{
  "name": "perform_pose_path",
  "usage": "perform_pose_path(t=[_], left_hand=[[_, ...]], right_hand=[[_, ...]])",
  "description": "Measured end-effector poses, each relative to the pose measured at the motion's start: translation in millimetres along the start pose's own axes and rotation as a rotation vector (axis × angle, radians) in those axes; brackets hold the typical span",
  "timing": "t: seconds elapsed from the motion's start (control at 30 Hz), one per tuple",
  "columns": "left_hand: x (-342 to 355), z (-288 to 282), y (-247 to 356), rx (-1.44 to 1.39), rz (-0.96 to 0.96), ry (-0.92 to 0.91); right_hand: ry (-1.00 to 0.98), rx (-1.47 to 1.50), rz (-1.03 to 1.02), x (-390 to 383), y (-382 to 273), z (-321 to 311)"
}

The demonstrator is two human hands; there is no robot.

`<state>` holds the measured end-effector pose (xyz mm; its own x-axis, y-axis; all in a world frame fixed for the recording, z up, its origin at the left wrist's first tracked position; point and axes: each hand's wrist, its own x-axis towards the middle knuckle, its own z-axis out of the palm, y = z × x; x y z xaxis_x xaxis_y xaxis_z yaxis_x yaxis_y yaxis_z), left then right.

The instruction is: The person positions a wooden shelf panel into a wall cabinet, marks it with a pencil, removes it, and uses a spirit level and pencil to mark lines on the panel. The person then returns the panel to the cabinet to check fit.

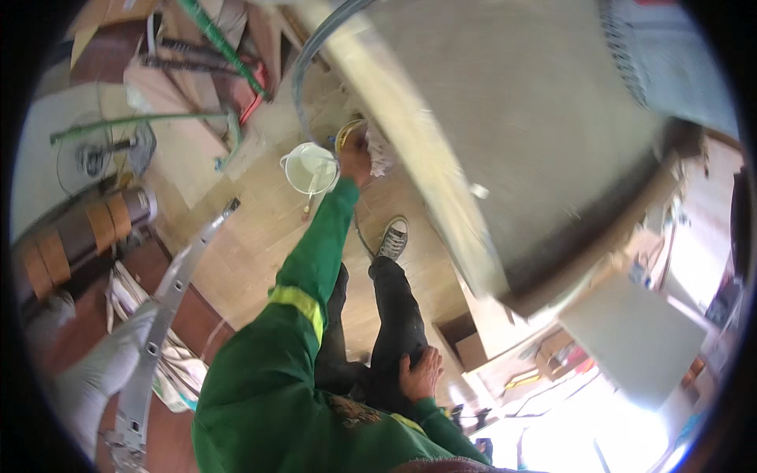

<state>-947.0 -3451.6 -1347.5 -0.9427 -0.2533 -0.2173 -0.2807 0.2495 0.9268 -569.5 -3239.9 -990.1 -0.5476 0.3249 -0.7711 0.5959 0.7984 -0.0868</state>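
My left arm, in a green sleeve with a yellow band, stretches down toward the floor. At its end my left hand point(356, 163) is over a round can with a yellow rim point(344, 135); its fingers are dark and hidden, so I cannot tell what they hold. Right beside it stands a white bucket point(296, 175) with a pale stick-like tool point(317, 180) leaning in it. A crumpled white rag or plastic piece point(379, 154) lies against the hand's other side. My right hand point(422, 374) rests on my right thigh, fingers spread, holding nothing.
A large grey panel with a pale edge point(430, 150) rises at right. A grey hose point(300, 79) curves past the bucket. At left are a metal rail point(162, 327), a fan point(95, 160), green poles point(138, 121) and a brown couch-like piece point(79, 236).
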Motion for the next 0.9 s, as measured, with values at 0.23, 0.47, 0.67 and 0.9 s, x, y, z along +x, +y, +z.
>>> perform_pose_path(t=[0.23,0.47,0.67,0.9], left_hand=[[-222.9,-141.2,62.9,0.166,-0.071,-0.518],[-261.9,-331.7,107.7,0.909,-0.409,-1.313],[-245.5,-401.2,187.2,1.597,0.584,-1.942],[-291.9,-255.9,246.1,0.491,-0.762,-1.088]], right_hand=[[0.119,0.171,0.048,-73.5,5.2,34.1],[0.115,0.433,0.242,-156.8,24.3,77.2],[0.203,0.800,0.479,-211.6,123.6,140.1],[0.121,1.229,0.752,-271.1,266.9,295.1]])
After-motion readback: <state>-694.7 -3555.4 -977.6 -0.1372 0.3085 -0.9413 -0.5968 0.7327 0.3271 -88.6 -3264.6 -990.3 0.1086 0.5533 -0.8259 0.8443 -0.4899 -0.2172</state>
